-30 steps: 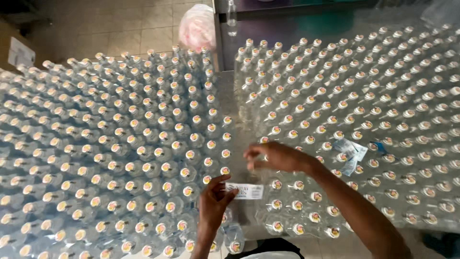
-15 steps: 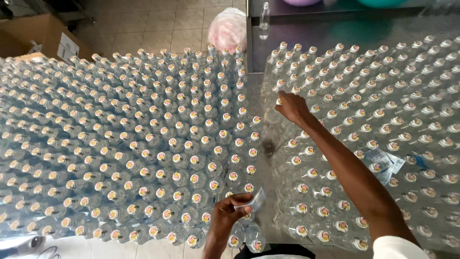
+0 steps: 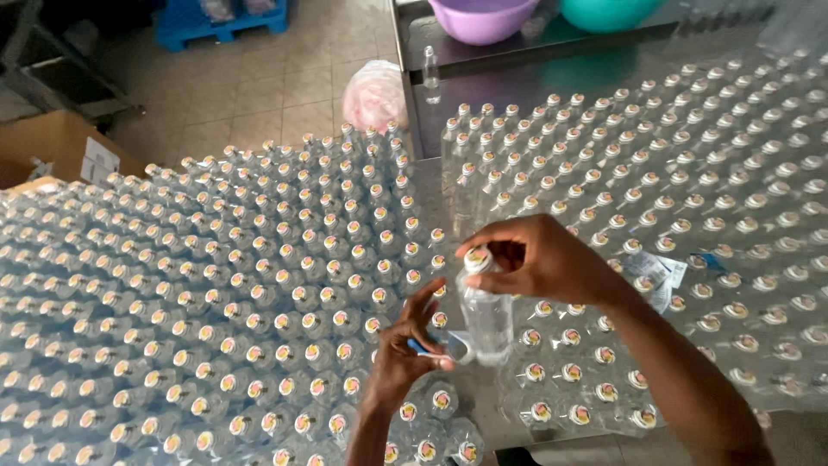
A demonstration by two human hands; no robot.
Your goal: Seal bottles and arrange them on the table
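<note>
**Clear bottle held up between two hands, label at its base**

The right hand (image 3: 543,259) grips a small clear plastic bottle (image 3: 486,315) around its neck and cap, fingers closed over the top. It is held above the narrow gap between two dense fields of capped clear bottles (image 3: 259,285), near the front edge of the steel worktop (image 3: 517,86). The left hand (image 3: 405,354) pinches a small blue-and-white label (image 3: 448,347) against the bottle's lower wall. The bottle looks light, smooth and likely slippery, with thin walls that would dent, so the stiff neck seems the surest hold.
</note>
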